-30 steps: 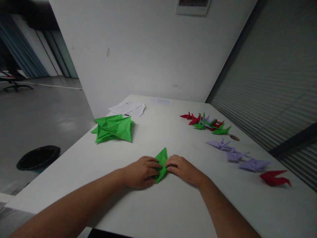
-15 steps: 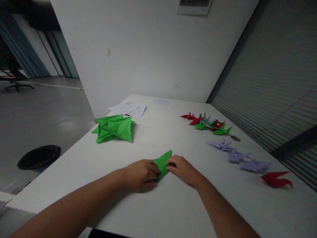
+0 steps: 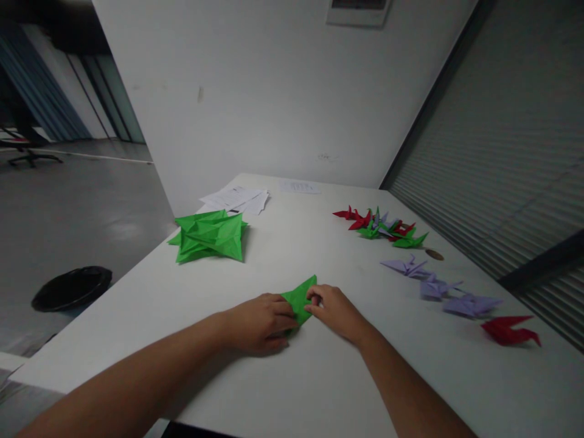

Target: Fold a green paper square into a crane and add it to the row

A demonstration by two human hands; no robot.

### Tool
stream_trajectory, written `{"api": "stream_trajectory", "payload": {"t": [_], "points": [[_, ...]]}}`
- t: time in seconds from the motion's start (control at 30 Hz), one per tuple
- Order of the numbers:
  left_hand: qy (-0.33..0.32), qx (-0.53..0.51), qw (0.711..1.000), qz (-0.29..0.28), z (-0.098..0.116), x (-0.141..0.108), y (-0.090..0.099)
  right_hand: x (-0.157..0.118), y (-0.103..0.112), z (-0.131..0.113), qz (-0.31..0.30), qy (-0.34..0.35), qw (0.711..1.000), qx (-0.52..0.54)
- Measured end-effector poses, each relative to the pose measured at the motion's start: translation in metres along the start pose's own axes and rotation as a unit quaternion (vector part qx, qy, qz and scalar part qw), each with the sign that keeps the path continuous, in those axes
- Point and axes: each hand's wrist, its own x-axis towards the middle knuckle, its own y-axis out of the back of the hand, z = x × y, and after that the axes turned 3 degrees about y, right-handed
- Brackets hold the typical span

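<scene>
From where I stand, the folded green paper (image 3: 301, 297) lies on the white table (image 3: 347, 377), between both hands. Taking the paper as dial centre, wall (image 3: 264, 97) at 12 o'clock: left hand (image 3: 262, 322) at 9, fingers over the paper, grip indeterminable; right hand (image 3: 336, 311) at 3, pinching its edge. Green paper stack (image 3: 212, 237): 10 o'clock.

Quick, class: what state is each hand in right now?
Left hand: fingers lie over the folded green paper; grip can't be told.
Right hand: curled at the paper's right edge; whether it pinches can't be told.
</scene>
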Motion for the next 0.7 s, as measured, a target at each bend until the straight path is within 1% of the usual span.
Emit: {"api": "stream_trajectory", "payload": {"t": [0.07, 0.17, 0.37, 0.57, 0.7], "points": [[-0.007, 0.027, 1.000, -0.013, 0.000, 0.000, 0.000, 0.001, 0.001, -0.002, -0.001, -0.012, 1.000, -0.003], [-0.015, 0.041, 0.999, -0.018, 0.000, -0.001, 0.001, 0.001, 0.001, -0.004, -0.005, -0.024, 1.000, -0.006], [-0.029, 0.041, 0.999, -0.017, 0.002, -0.002, 0.005, 0.002, 0.000, -0.001, 0.003, -0.038, 0.999, -0.023], [-0.031, 0.022, 0.999, -0.014, 0.001, -0.003, 0.007, 0.002, 0.000, 0.007, 0.020, -0.044, 0.997, -0.057], [-0.053, 0.009, 0.998, -0.021, 0.002, -0.001, 0.010, 0.002, 0.002, 0.011, 0.029, -0.041, 0.996, -0.071]]}}
